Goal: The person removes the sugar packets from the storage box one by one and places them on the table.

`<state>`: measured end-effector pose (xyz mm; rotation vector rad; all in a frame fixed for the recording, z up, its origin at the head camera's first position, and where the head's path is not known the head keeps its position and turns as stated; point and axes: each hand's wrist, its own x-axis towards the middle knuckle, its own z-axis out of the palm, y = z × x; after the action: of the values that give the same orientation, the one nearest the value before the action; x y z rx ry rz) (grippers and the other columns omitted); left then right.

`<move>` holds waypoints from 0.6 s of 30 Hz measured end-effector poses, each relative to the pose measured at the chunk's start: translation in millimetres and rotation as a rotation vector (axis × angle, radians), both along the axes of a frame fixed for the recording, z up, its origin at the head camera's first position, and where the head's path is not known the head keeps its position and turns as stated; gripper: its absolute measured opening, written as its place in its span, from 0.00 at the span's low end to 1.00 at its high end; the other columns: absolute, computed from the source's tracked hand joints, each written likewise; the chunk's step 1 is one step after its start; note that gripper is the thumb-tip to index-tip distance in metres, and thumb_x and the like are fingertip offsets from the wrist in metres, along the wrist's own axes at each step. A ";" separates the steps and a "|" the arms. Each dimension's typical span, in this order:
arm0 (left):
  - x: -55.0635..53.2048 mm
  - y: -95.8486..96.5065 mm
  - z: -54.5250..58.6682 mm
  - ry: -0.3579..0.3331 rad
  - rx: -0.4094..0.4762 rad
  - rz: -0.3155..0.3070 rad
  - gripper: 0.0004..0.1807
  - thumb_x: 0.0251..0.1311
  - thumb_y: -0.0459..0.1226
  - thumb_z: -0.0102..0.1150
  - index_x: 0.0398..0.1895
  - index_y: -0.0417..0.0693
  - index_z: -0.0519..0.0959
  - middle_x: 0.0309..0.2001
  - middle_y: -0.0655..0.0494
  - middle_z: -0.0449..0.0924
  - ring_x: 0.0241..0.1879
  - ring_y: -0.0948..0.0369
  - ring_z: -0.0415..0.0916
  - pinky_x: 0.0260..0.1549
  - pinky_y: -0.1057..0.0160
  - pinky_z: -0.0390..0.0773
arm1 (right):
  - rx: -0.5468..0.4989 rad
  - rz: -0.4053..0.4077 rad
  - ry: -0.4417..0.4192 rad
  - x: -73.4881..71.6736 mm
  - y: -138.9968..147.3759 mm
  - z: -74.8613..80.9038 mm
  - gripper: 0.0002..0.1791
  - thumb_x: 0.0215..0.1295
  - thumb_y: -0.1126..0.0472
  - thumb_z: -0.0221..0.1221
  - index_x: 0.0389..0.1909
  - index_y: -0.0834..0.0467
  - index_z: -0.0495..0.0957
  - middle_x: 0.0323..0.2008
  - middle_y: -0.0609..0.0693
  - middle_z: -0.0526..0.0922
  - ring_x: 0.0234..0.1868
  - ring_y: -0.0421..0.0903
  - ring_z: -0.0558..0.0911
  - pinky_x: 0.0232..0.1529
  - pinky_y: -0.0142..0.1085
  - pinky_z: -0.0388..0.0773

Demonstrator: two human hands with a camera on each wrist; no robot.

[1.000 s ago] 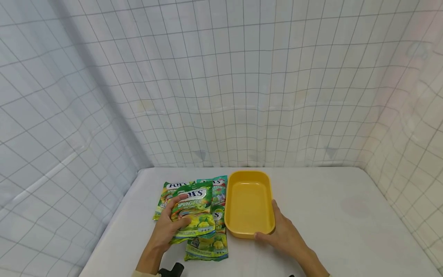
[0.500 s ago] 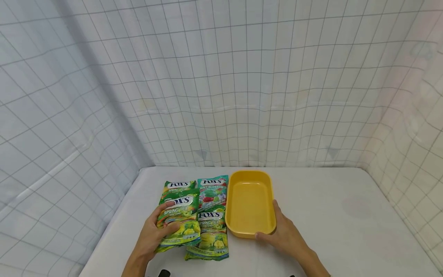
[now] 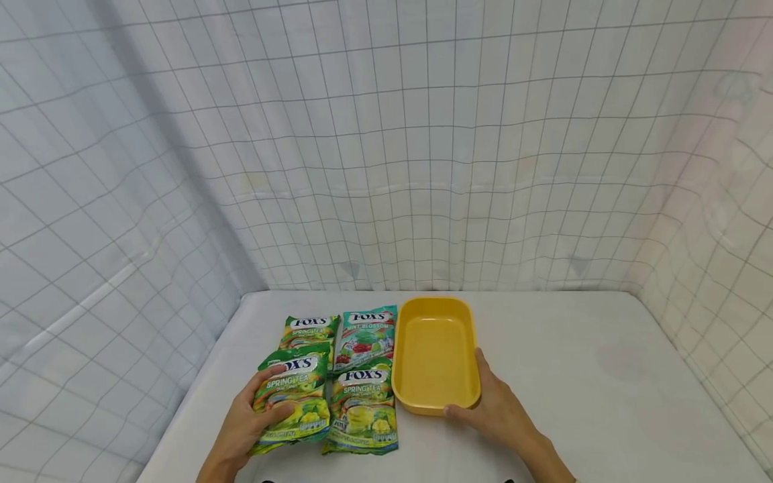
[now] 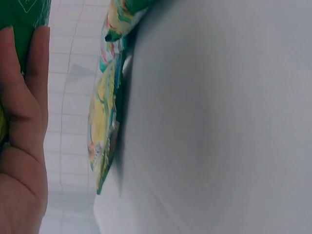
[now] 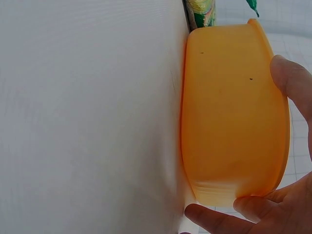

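Note:
My left hand (image 3: 244, 419) grips a green Fox's Spring Tea candy bag (image 3: 296, 389) by its left side, thumb across the printed front. In the left wrist view the fingers lie along the back of the bag, raised off the table. Behind it lies a second Spring Tea bag (image 3: 311, 329), partly covered. A teal Mint Blossom bag (image 3: 367, 335) lies to the right of that one, and another Spring Tea bag (image 3: 362, 409) lies in front of the teal one. My right hand (image 3: 498, 409) holds the near right corner of a yellow plastic tub (image 5: 229, 112), its thumb at the near rim.
A white-covered table (image 3: 568, 362) carries everything, with bare surface to the right of the tub. White cloth with a dark grid pattern (image 3: 447, 168) hangs behind the table and along both sides.
My left hand has moved left and nearer with the candy bag, uncovering the Mint Blossom bag and the front Spring Tea bag. The right hand and the tub stay in place.

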<state>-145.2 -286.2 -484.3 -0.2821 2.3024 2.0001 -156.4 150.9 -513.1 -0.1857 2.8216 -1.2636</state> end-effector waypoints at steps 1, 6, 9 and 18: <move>0.2 -1.5 -1.1 -0.007 -0.003 0.000 0.41 0.60 0.33 0.72 0.75 0.53 0.64 0.56 0.46 0.74 0.44 0.54 0.79 0.40 0.59 0.83 | -0.001 0.001 0.001 0.1 0.0 -0.1 0.75 0.46 0.28 0.72 0.82 0.61 0.40 0.76 0.64 0.59 0.69 0.61 0.70 0.65 0.59 0.68; 0.9 -8.1 -7.9 -0.064 -0.026 0.016 0.42 0.59 0.34 0.73 0.75 0.53 0.64 0.59 0.44 0.72 0.45 0.54 0.78 0.40 0.60 0.83 | 0.010 0.000 0.011 1.3 -0.1 -0.1 0.75 0.46 0.28 0.72 0.82 0.62 0.41 0.75 0.64 0.60 0.68 0.61 0.71 0.64 0.59 0.69; 2.0 -11.7 -12.9 -0.100 -0.032 0.024 0.43 0.58 0.35 0.74 0.75 0.53 0.64 0.62 0.43 0.70 0.46 0.53 0.78 0.40 0.59 0.83 | 0.018 -0.002 0.007 1.6 0.0 -0.4 0.75 0.46 0.27 0.71 0.82 0.62 0.41 0.75 0.64 0.61 0.68 0.61 0.71 0.64 0.59 0.69; 3.4 -19.7 -24.6 -0.134 -0.001 0.002 0.43 0.58 0.34 0.74 0.75 0.50 0.63 0.60 0.43 0.72 0.46 0.51 0.79 0.42 0.57 0.83 | 0.019 -0.005 -0.001 0.5 0.2 1.1 0.74 0.47 0.27 0.71 0.82 0.61 0.40 0.76 0.64 0.60 0.69 0.61 0.70 0.65 0.59 0.68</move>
<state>-141.9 -305.9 -509.0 -0.4053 2.2221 1.9176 -155.8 151.0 -511.9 -0.1777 2.8336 -1.2363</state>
